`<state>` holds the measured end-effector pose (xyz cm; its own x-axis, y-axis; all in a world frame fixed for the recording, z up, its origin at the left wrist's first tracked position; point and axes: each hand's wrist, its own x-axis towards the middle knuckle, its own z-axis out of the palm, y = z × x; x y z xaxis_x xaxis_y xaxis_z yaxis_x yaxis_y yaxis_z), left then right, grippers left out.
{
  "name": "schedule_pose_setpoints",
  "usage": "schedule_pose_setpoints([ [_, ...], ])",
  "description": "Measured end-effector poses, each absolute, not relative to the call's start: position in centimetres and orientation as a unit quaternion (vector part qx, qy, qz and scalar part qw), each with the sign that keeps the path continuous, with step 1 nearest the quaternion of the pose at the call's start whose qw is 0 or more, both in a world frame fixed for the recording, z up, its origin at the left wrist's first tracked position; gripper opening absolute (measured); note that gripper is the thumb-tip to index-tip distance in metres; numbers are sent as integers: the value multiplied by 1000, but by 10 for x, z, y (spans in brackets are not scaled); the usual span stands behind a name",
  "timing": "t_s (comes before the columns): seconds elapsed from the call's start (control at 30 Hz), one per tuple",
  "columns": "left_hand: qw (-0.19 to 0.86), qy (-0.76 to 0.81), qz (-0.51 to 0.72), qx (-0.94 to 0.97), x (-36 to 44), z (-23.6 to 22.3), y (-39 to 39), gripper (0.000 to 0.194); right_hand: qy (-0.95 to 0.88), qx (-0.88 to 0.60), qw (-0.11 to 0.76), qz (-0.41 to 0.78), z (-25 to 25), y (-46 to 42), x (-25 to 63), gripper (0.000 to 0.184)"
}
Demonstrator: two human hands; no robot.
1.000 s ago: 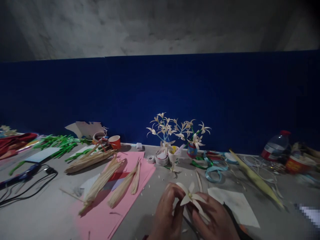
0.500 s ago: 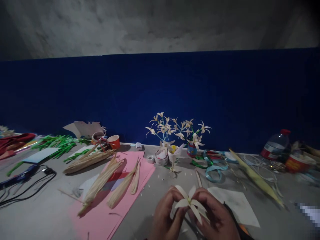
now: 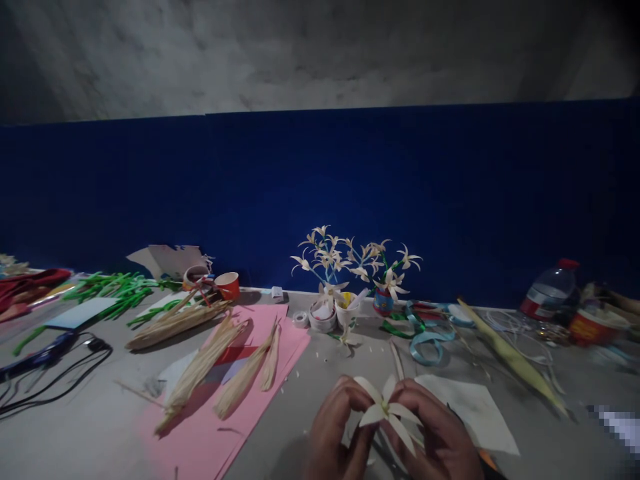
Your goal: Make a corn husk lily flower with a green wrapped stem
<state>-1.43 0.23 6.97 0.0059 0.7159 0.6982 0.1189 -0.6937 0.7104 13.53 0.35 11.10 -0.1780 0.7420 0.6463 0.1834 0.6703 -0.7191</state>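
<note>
Near the front edge of the view, both hands hold one handmade white flower (image 3: pixel 385 409) with several pointed petals and a yellow-green centre. My left hand (image 3: pixel 340 427) pinches it from the left, fingers bent round its base and petals. On the other side my right hand (image 3: pixel 434 427) has its thumb and fingers closed at the right petals. The flower's underside and any stem are mostly hidden by the fingers. Just beyond the hands lies another small white flower (image 3: pixel 346 339) on the grey table (image 3: pixel 280 443). A white paper sheet (image 3: pixel 475 408) is partly behind my right hand.
Finished flowers (image 3: pixel 327 257) stand in small cups at the back. Dried corn husks (image 3: pixel 200 377) rest on pink paper (image 3: pixel 195 453) to the left. Green pipe cleaners (image 3: pixel 117 290) lie farther left. At right are blue ribbon (image 3: pixel 433 347), a green husk (image 3: pixel 515 363) and a plastic bottle (image 3: pixel 550 293).
The flower has shifted slightly right and down, and its face is turned a little. My fingers have moved with it, still holding on from both sides.
</note>
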Motion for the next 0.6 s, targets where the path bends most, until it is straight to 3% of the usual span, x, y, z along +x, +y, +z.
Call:
schedule_pose_setpoints([
  [0.13,342,342,618,620,-14,68,-1,15,-703,-343,542,307,106,5,136,7],
  [0.33,588,298,591,465,-11,67,4,31,-542,-390,537,516,94,5,134,18],
  [0.47,651,279,558,433,-10,67,7,37,-427,-347,519,654,103,1,126,30],
  [0.6,660,295,525,449,-11,66,10,43,-390,-357,527,666,107,1,123,35],
])
